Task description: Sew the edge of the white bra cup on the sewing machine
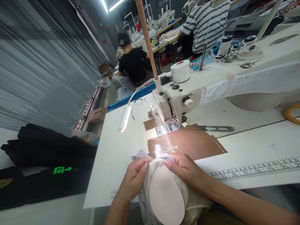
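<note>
- Left hand (134, 175), grip closed on the lacy white fabric (191, 197) round a smooth pink oval pad (166, 197)
- Right hand (185, 168) pinches the same fabric edge, in front of the sewing machine (178, 93)

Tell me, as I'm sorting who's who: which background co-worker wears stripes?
The person at upper right, in black-and-white stripes; the other person, seated lower, wears plain black.
</note>
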Demonstrator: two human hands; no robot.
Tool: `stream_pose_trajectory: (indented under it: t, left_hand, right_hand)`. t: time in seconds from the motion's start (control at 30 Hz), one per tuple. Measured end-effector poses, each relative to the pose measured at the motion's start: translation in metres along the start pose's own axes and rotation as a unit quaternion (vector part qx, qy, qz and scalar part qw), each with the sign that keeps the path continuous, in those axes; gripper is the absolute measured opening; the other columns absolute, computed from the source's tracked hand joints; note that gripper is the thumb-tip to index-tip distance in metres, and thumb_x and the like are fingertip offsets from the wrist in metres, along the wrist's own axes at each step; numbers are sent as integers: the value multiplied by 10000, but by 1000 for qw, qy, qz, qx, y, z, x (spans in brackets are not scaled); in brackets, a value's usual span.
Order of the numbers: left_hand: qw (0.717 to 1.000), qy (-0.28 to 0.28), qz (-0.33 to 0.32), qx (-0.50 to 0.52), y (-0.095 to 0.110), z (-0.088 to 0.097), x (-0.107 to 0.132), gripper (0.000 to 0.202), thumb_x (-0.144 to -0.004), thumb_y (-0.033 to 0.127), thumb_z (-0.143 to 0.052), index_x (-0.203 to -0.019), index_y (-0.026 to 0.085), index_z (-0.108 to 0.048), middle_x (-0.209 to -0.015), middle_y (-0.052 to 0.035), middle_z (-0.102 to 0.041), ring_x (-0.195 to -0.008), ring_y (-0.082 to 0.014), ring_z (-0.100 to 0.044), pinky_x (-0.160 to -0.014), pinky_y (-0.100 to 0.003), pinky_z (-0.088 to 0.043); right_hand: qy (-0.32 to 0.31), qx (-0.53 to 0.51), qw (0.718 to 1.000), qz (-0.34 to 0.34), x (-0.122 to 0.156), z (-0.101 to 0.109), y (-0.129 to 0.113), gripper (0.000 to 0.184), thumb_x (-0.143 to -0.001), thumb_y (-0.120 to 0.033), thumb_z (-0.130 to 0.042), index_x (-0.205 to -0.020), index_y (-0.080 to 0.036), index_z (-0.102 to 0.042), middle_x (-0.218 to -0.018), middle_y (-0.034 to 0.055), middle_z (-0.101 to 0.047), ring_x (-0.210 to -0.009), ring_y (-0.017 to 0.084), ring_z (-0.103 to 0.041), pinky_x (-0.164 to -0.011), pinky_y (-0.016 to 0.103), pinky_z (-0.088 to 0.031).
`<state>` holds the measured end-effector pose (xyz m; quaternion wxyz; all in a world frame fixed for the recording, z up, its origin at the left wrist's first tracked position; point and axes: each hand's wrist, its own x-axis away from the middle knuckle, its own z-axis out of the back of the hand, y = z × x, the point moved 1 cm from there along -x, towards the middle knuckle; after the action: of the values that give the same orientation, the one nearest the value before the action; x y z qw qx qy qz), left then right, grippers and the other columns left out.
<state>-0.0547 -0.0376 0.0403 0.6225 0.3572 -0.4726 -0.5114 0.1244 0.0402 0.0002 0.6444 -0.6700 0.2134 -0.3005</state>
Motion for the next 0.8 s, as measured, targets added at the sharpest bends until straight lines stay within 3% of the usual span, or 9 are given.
stream_pose_trajectory:
  t: [0.37,0.63,0.8]
  left_hand:
    - [999,-12,-20,-46,-3,0,-1,313,-881,335,-517,-1158,229,-617,-1134,-56,-644,-1013,-212,-581,-875,-309,-440]
    - [999,-5,-16,-37,-4,-2,2,323,-874,353,-526,-1147,214,-629,-1114,-65,-653,-1008,-222,-587,-843,-305,-447]
    - [999,24,-11,-45,-3,-8,-2,299,-875,365,-525,-1078,201,-671,-1029,-62,-680,-899,-195,-604,-781,-284,-449]
  right_hand:
    - [-16,-21,1000,-12,0,3,-1,362,-904,-434,-396,-714,-160,-538,-681,11,-558,-651,155,-510,-571,279,-357]
    - [2,0,1000,-4,1,2,-1,360,-896,-428,-404,-691,-164,-539,-664,11,-557,-640,158,-506,-555,278,-356]
    - [10,16,1000,-4,2,0,-1,354,-897,-417,-391,-693,-166,-535,-674,16,-551,-638,159,-496,-545,278,-348]
